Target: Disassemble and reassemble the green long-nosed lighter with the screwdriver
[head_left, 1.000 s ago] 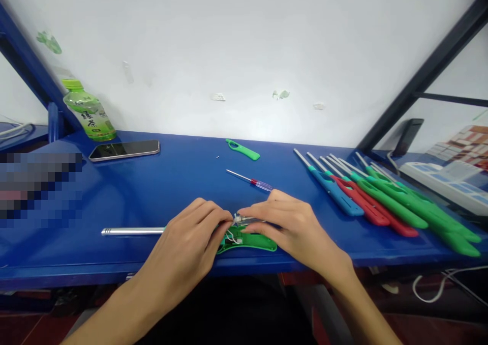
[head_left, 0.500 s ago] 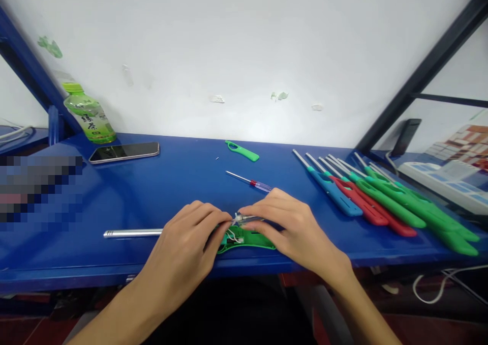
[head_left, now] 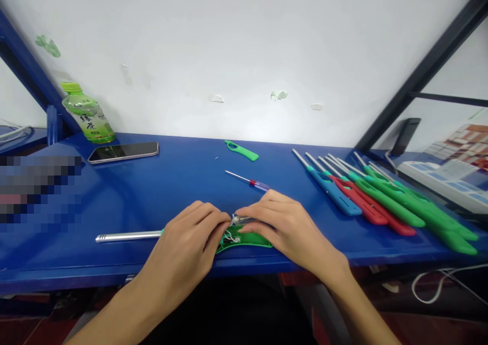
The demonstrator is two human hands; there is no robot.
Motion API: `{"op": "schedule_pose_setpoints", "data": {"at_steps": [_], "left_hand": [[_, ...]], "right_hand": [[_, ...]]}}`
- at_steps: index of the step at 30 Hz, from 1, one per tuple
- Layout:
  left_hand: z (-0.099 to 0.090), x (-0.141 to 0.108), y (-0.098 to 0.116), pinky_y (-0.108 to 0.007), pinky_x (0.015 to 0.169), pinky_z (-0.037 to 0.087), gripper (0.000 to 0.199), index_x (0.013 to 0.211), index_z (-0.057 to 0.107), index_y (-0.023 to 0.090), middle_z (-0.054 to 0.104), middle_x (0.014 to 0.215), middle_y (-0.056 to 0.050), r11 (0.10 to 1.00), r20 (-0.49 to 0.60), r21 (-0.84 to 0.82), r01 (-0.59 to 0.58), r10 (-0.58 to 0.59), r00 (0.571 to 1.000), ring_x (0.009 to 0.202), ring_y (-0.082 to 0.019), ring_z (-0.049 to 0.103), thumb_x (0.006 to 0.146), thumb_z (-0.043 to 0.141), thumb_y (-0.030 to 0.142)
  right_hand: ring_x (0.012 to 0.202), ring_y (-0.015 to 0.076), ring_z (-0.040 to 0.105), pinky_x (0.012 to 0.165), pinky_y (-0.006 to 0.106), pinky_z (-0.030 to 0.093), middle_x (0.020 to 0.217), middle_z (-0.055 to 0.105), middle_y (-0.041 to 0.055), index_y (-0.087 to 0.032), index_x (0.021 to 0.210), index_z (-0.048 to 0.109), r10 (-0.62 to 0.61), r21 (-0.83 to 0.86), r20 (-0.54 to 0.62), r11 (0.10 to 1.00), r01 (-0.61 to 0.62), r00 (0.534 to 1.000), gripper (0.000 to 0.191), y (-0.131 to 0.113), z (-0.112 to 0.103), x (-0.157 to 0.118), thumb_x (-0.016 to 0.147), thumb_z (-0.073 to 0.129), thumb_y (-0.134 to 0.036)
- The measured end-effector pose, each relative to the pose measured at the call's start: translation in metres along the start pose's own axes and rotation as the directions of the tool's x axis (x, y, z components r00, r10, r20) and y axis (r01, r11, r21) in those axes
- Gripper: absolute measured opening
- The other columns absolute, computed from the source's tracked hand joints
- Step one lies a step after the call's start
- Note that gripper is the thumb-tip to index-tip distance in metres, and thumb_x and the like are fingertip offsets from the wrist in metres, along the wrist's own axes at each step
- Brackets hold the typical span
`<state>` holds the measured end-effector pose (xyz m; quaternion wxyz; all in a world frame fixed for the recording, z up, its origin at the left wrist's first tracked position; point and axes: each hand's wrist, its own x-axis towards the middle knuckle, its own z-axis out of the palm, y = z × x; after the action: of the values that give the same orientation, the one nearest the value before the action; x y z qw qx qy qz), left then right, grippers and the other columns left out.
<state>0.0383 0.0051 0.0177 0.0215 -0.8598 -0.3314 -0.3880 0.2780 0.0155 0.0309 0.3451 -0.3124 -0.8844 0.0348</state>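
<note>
An opened green lighter casing (head_left: 253, 240) lies at the table's front edge, white wires showing inside it. Its silver tube (head_left: 127, 236) points left from under my left hand (head_left: 190, 235). The fingers of my left hand are pressed together above the casing's left end, at a thin wire or tube end. My right hand (head_left: 290, 225) pinches a small clear part (head_left: 242, 220) by its sides, just over the casing. The tips of both hands nearly meet there. Behind my right hand lies a screwdriver (head_left: 259, 184) with a purple handle and red collar.
A green cover piece (head_left: 242, 150) and a tiny screw (head_left: 216, 157) lie farther back. Finished-looking lighters, blue (head_left: 335, 192), red (head_left: 360, 202) and green (head_left: 392, 202), are grouped at the right. A phone (head_left: 124, 152) and a bottle (head_left: 88, 115) are at the back left.
The silver tube and the casing have shifted slightly left, with the tube's tip a little lower. Both hands keep nearly the same pose, my right hand slightly farther left.
</note>
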Motion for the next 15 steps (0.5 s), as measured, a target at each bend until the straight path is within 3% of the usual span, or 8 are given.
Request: {"op": "schedule_pose_setpoints", "data": {"at_steps": [3, 8, 15], "left_hand": [[0.001, -0.001, -0.001, -0.034, 0.077, 0.055, 0.017, 0.107, 0.07, 0.018, 0.075, 0.096, -0.003, 1.0, 0.002, 0.004, 0.0, 0.0, 1.0, 0.083, -0.019, 0.067, 0.112, 0.055, 0.014], [-0.005, -0.002, 0.005, -0.038, 0.086, 0.058, 0.028, 0.129, 0.069, 0.018, 0.077, 0.112, -0.007, 0.998, 0.016, -0.009, 0.058, -0.058, 0.998, 0.096, -0.021, 0.072, 0.11, 0.05, 0.012], [-0.014, 0.002, 0.013, -0.043, 0.083, 0.06, 0.028, 0.119, 0.074, 0.017, 0.076, 0.106, -0.01, 0.995, 0.092, -0.054, 0.085, -0.08, 0.993, 0.091, -0.024, 0.072, 0.104, 0.05, 0.018]], "right_hand": [[0.093, 0.0204, 0.072, 0.091, 0.035, 0.052, 0.107, 0.085, 0.0023, -0.019, 0.118, 0.079, 0.063, 0.001, 0.033, 0.998, -0.063, 0.997, 0.02, -0.002, -0.001, -0.001, 0.109, 0.068, -0.033], [0.098, 0.0207, 0.072, 0.094, 0.037, 0.053, 0.107, 0.083, 0.0023, -0.022, 0.114, 0.081, 0.12, 0.006, 0.084, 0.993, -0.121, 0.989, 0.02, -0.003, -0.004, -0.002, 0.111, 0.066, -0.034], [0.096, 0.0208, 0.071, 0.086, 0.036, 0.055, 0.106, 0.079, 0.0052, -0.023, 0.118, 0.084, 0.12, 0.012, 0.135, 0.992, -0.122, 0.984, 0.024, -0.004, -0.007, -0.005, 0.11, 0.067, -0.037]]}}
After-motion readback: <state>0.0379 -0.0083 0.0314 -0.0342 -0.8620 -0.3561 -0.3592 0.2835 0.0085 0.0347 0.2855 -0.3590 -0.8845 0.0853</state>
